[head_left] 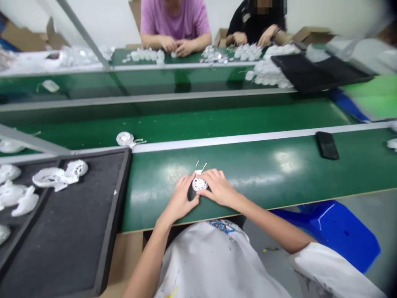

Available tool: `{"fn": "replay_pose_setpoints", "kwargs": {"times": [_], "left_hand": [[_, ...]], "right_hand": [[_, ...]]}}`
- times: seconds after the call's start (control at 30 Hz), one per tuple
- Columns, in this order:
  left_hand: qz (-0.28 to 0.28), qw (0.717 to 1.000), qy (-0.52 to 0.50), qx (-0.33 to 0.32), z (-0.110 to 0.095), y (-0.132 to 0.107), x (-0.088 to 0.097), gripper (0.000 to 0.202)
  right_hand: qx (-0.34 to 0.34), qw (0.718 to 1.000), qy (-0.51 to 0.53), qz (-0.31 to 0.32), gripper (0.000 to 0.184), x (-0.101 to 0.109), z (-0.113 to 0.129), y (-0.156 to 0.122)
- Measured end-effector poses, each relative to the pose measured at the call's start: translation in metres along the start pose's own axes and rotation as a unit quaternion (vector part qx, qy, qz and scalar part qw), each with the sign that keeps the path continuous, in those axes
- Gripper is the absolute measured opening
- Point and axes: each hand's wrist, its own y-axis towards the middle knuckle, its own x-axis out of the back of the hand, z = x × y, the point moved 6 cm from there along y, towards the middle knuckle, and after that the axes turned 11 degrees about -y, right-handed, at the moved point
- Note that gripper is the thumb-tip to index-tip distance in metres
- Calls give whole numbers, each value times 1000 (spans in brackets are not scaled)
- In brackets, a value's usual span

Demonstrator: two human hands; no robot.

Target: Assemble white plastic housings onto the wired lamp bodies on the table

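A round white plastic part (199,184) with a slotted face lies low over the green bench, near its front edge. Two thin pale wires stick out past a small white tab (198,171) at its far side. My left hand (182,194) grips it from the left, thumb and fingers around the rim. From the right, my right hand (218,187) holds the same part, its thumb at the near rim and its fingers over the far right side. The fingers cover some of the rim.
To the left, a black tray (104,231) carries several white parts (60,174). Another white round part (125,139) sits on the bench's far ledge. A black phone-like object (327,145) lies at right, above a blue stool (338,231). Two people work across the line beside white parts (248,52).
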Motion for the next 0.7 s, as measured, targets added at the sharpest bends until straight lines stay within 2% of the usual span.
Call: {"fn": "replay_pose_setpoints", "kwargs": {"times": [0.1,0.17,0.23,0.33,0.4,0.47,0.6,0.67,0.7], "left_hand": [[-36,987,-133,77,-1,4,17,52],[-70,959,-227,152,1,8,21,53],[-87,928,-305,198,-2,14,17,61],[-107,891,-383,220,-10,26,2,71],[-112,879,-407,224,-15,36,-9,69],[-116,885,-396,217,-22,49,-17,64],[-134,917,-333,173,-40,77,-27,63],[-118,928,-318,153,-48,91,-33,64],[-98,933,-313,147,-51,100,-36,64]], "right_hand": [[-21,995,59,-71,55,-2,9,-12],[-26,986,125,-107,59,0,15,-19],[-40,966,209,-144,60,6,17,-23],[-69,918,331,-206,43,20,12,-25],[-93,886,390,-232,33,26,3,-22],[-110,857,435,-254,33,28,-7,-17],[-131,798,487,-329,34,26,-30,-9],[-143,785,486,-356,31,27,-42,-6],[-149,788,474,-364,30,30,-48,-5]]}}
